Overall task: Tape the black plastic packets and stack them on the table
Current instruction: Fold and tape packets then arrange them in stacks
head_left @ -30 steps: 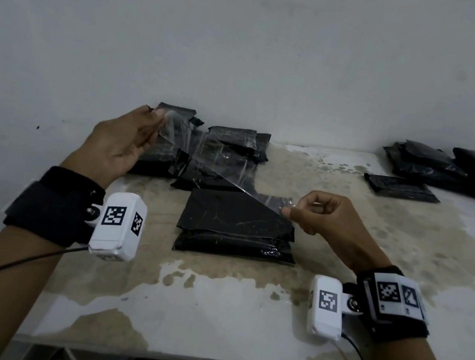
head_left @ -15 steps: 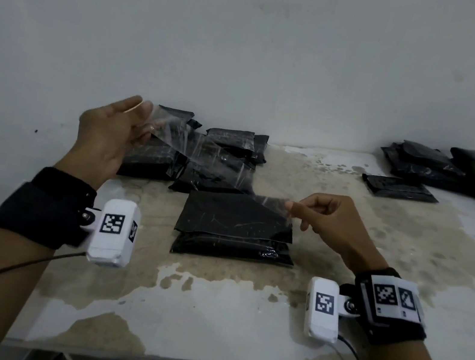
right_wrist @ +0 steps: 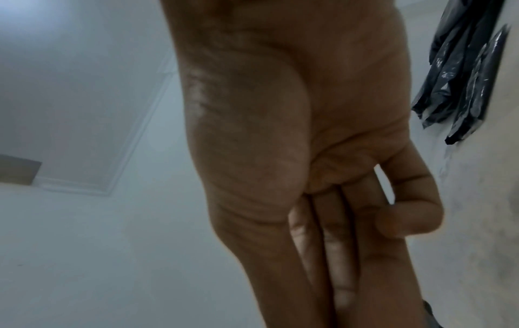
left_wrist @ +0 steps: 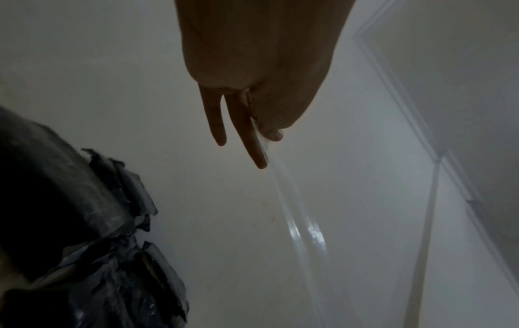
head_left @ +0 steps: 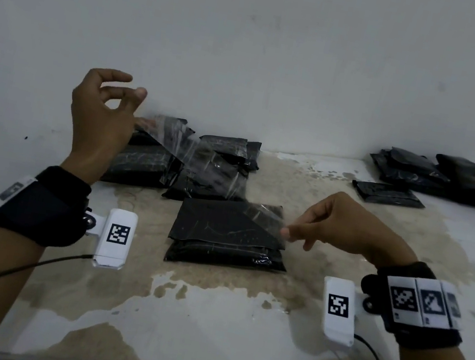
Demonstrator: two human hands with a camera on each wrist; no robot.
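A strip of clear, glossy adhesive tape is held stretched between the two hands, and the grip is a light one at each end. The right hand pinches the near end between thumb and forefinger, the other fingers loosely extended, just above the right edge of the flat black plastic packet lying nearest on the counter. The left hand is raised higher and further back; the far end of the tape appears stuck to or lightly pinched at its fingertips, with the remaining fingers spread and relaxed, as the left wrist view confirms by the tape trailing off a straight finger. The tape's long axis therefore slopes diagonally, from high at the left rear down to low at the right front, and the packet lies directly beneath its lower half. The right hand is the nearer to the packet, so the lower end is likely to be pressed down first. A loose cluster of black packets lies behind, under the raised tape, and another pile of black packets sits well apart at the right rear by the white wall.
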